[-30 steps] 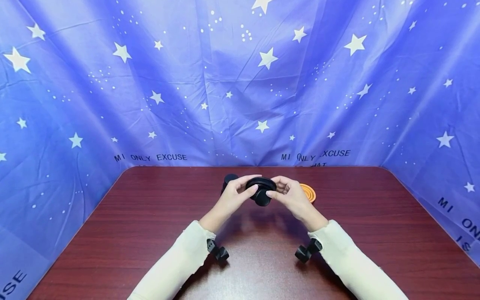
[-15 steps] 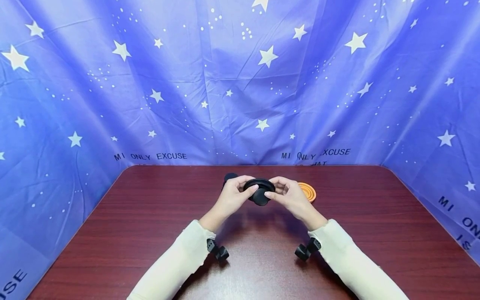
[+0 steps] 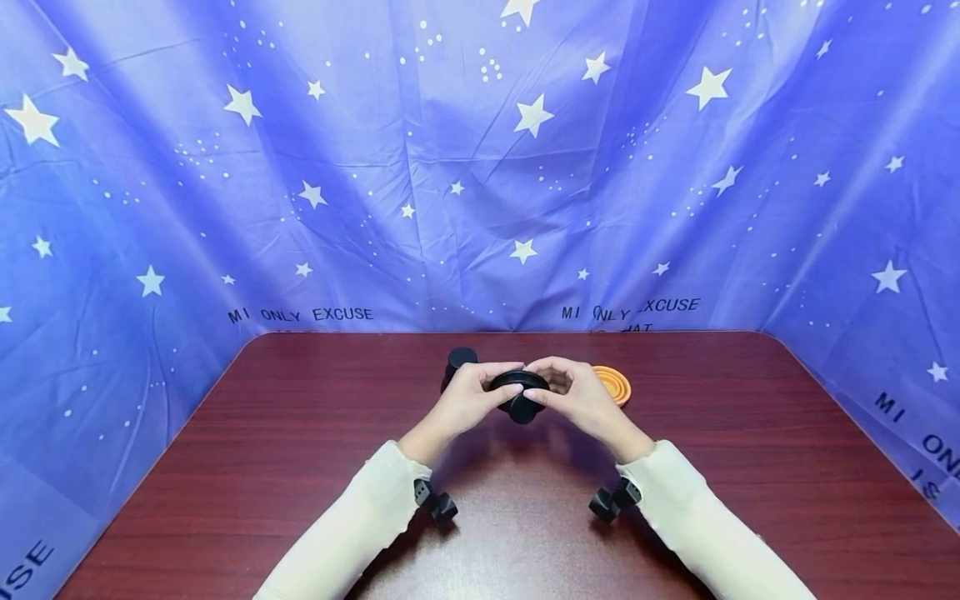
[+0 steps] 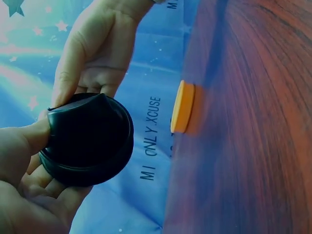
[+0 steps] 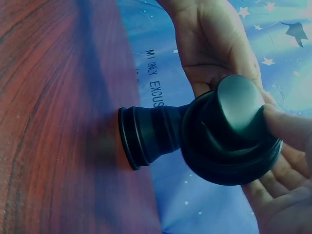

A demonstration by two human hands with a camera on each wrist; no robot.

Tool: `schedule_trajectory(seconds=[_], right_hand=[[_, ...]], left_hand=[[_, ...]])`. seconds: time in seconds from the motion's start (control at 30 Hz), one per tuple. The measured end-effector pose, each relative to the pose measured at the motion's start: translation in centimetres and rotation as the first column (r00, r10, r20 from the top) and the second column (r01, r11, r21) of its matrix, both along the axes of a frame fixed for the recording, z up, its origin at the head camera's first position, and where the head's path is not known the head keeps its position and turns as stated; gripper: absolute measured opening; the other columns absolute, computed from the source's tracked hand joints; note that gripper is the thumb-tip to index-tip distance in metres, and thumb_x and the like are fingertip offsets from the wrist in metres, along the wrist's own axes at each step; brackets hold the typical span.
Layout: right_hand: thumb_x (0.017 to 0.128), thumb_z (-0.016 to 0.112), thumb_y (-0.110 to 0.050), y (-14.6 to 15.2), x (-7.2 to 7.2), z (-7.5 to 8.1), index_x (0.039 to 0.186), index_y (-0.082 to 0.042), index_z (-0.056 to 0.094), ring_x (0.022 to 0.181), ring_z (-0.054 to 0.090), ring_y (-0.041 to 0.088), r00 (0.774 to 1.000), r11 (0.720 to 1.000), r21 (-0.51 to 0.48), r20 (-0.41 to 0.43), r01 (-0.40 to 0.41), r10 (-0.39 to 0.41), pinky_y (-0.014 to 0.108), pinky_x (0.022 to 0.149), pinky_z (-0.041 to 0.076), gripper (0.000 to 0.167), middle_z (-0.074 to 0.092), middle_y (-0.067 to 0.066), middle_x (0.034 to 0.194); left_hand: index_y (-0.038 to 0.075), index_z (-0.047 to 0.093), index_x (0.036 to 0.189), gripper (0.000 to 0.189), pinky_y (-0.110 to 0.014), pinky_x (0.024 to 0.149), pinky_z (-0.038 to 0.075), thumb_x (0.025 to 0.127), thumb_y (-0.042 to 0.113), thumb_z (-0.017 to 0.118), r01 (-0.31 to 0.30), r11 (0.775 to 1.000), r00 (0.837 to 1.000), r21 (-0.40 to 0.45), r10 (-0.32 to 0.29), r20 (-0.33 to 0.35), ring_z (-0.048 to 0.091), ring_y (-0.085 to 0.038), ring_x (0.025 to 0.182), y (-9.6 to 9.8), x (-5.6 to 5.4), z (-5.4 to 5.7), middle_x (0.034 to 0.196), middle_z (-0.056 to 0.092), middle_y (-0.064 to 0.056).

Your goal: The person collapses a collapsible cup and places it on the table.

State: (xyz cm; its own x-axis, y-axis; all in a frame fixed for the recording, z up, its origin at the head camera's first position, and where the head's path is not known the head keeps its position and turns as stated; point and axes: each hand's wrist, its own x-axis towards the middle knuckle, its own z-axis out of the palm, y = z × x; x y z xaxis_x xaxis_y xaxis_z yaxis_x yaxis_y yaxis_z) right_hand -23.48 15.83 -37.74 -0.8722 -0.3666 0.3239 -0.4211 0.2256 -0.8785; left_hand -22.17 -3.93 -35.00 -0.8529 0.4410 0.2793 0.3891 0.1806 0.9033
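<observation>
Above the far part of the table, both hands grip a black collapsible cup. My left hand holds its left side, thumb on the near face and fingers around the back. From the right, my right hand mirrors that grip, and the two thumbs almost meet. In the right wrist view the held cup shows a round rim with its smooth end bulging out crookedly. The left wrist view shows a folded edge on the cup beside the thumbs.
Behind my left hand a second black stepped cup stands on the table, wide end down. An orange ringed disc, flattened, lies right of my right hand. A blue star-patterned curtain hangs around the table's far edges.
The held cup has dropped slightly and tilted. The fingers behind it have drawn closer together, and the thumbs have shifted over its near face. The standing cup and orange disc stay put.
</observation>
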Motion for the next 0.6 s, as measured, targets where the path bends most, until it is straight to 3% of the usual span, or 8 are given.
schedule_trajectory(seconds=[0.2, 0.37, 0.5, 0.6], right_hand=[[0.083, 0.071, -0.007, 0.0, 0.1, 0.1, 0.109, 0.003, 0.065, 0.086, 0.065, 0.013, 1.0, 0.999, 0.034, 0.011, -0.002, 0.001, 0.023, 0.074, 0.053, 0.028, 0.069, 0.016, 0.098], [0.083, 0.07, -0.004, 0.1, 0.0, 0.1, 0.107, 0.003, 0.064, 0.083, 0.065, 0.011, 0.999, 0.999, 0.027, -0.009, 0.036, -0.035, 0.022, 0.074, 0.052, 0.025, 0.069, 0.015, 0.095], [0.084, 0.067, 0.001, -0.1, -0.1, 0.2, 0.107, 0.008, 0.061, 0.082, 0.063, 0.008, 0.998, 0.997, -0.056, -0.013, 0.062, -0.063, 0.02, 0.074, 0.051, 0.025, 0.067, 0.02, 0.094], [0.085, 0.064, 0.005, -0.2, -0.1, 0.3, 0.109, 0.013, 0.056, 0.082, 0.062, 0.006, 0.996, 0.982, -0.172, 0.021, 0.084, -0.081, 0.018, 0.074, 0.05, 0.027, 0.066, 0.01, 0.092]], left_hand=[[-0.011, 0.055, 0.123, 0.038, -0.023, 0.081, 0.051, 0.089, 0.003, 0.063, -0.026, 0.999, 0.999, -0.033, 0.025, -0.033, 0.061, -0.029, 0.106, 0.1, 0.7, 0.6, 0.119, 0.061, -0.023], [-0.009, 0.056, 0.124, 0.036, -0.022, 0.083, 0.051, 0.091, 0.005, 0.061, -0.019, 1.0, 1.0, 0.01, 0.019, -0.016, 0.061, -0.028, 0.106, 0.1, 0.5, 0.6, 0.119, 0.061, -0.022], [-0.005, 0.057, 0.125, 0.034, -0.028, 0.09, 0.048, 0.095, 0.011, 0.055, -0.045, 0.994, 0.999, 0.097, 0.042, 0.032, 0.06, -0.027, 0.109, 0.0, -0.2, 0.1, 0.121, 0.061, -0.02], [0.001, 0.056, 0.129, 0.036, -0.033, 0.095, 0.046, 0.097, 0.016, 0.053, -0.07, 0.986, 0.996, 0.153, 0.059, 0.071, 0.058, -0.024, 0.112, 0.1, -1.1, -1.1, 0.123, 0.06, -0.018]])
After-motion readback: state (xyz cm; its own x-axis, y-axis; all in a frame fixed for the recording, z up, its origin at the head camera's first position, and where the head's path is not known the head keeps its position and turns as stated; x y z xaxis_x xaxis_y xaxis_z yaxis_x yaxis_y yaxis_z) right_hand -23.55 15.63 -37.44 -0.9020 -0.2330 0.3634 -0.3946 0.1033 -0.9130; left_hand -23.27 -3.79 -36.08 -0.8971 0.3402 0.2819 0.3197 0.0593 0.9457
